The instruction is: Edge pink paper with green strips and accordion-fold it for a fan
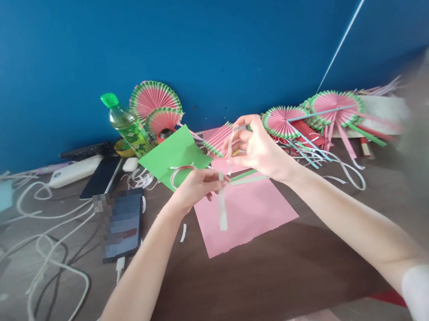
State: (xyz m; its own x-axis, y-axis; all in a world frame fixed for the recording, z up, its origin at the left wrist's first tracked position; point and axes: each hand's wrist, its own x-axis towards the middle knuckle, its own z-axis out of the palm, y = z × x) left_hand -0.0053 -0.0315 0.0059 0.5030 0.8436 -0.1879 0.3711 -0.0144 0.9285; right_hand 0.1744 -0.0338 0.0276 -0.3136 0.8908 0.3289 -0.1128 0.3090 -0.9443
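My left hand [201, 187] pinches a pale, whitish strip [222, 211] whose end hangs down over a pink sheet [248, 215]. Slightly higher and to the right, my right hand [251, 146] holds a thin white strip [230, 144] between its fingers. A green sheet [176, 153] lies behind my left hand, with a roll of tape [182, 176] by the fingers. Narrow green strips [248, 178] rest along the pink sheet's far edge. Part of a pleated pink piece [217, 139] shows behind my right hand.
Round pink-and-green paper fans [155, 99] lean on the blue wall beside a green-capped bottle [128, 125]. More fans [335, 107] lie at the right. Left are a phone [124, 225], a power bank [75, 171] and looping white cables [55, 275].
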